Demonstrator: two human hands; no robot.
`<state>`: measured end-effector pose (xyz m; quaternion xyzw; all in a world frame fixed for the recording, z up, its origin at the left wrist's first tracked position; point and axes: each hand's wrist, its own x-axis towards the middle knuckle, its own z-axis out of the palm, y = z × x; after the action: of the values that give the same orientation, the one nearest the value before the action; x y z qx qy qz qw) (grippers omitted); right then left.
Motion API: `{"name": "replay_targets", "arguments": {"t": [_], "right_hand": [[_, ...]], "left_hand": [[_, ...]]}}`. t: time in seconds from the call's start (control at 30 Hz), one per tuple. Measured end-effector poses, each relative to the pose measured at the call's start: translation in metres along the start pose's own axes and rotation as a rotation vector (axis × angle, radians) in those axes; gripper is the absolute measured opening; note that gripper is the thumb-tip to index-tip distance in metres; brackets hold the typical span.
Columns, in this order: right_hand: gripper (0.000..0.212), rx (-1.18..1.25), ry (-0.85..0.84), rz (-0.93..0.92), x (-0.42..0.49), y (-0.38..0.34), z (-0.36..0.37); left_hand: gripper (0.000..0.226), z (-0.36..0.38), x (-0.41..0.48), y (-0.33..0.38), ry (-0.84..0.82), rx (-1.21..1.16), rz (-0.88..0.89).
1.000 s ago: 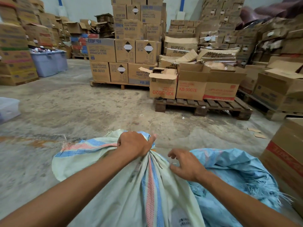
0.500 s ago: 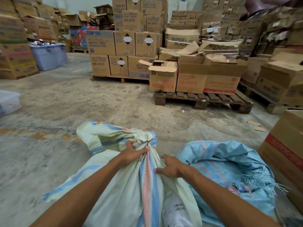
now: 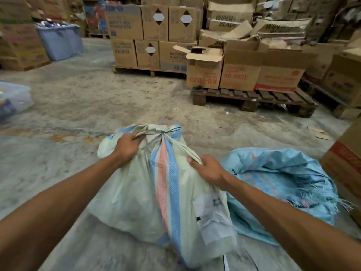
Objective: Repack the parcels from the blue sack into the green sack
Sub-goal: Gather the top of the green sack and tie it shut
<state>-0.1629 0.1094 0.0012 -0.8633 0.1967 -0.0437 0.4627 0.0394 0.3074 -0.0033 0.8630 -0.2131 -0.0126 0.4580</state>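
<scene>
Both hands grip the green sack (image 3: 136, 192): the left hand (image 3: 127, 147) is curled round the bunched cloth at its neck, and the right hand (image 3: 210, 170) pinches a fold of cloth lower on its right side. Bare, stained concrete floor (image 3: 97, 98) spreads through a storeroom crowded with stacked cardboard boxes (image 3: 156, 24). Some of these stand on a wooden pallet (image 3: 254, 96) ahead. Blue-grey plastic bins (image 3: 58, 42) stand far left, a clear tub (image 3: 13, 98) sits at the left edge, and a red-printed box (image 3: 345, 163) is close on the right. Nothing lies between the hands and the sacks. A pale parcel (image 3: 213, 218) with dark print shows low on the green sack, below the right hand. Just right of that hand the blue sack (image 3: 283, 182) lies slumped on the floor, its frayed mouth open and touching the green sack.
</scene>
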Motion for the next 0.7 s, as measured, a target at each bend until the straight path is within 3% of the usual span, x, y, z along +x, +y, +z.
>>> {"name": "replay_targets", "arguments": {"t": [0.13,0.27,0.4,0.5,0.6,0.7], "right_hand": [[0.036,0.147,-0.001,-0.108,0.002,-0.073,0.016],[0.037,0.126,0.016,-0.141,0.001,-0.118,0.006],[0.039,0.153,-0.022,-0.115,0.002,-0.133,-0.011],[0.036,0.175,-0.011,-0.110,0.011,-0.144,-0.010],[0.034,0.236,-0.013,-0.093,0.034,-0.159,0.006],[0.031,0.294,-0.003,-0.039,0.069,-0.172,0.033]], "left_hand": [[0.033,-0.065,0.013,-0.009,0.143,-0.250,-0.130],[0.020,-0.106,0.006,0.011,0.145,-0.350,-0.081],[0.020,-0.131,0.010,0.027,0.081,-0.316,0.055],[0.020,-0.146,0.023,0.027,0.128,-0.301,0.006],[0.037,-0.154,0.037,-0.004,0.169,-0.328,-0.058],[0.040,-0.160,0.046,-0.045,0.266,-0.318,-0.173]]}}
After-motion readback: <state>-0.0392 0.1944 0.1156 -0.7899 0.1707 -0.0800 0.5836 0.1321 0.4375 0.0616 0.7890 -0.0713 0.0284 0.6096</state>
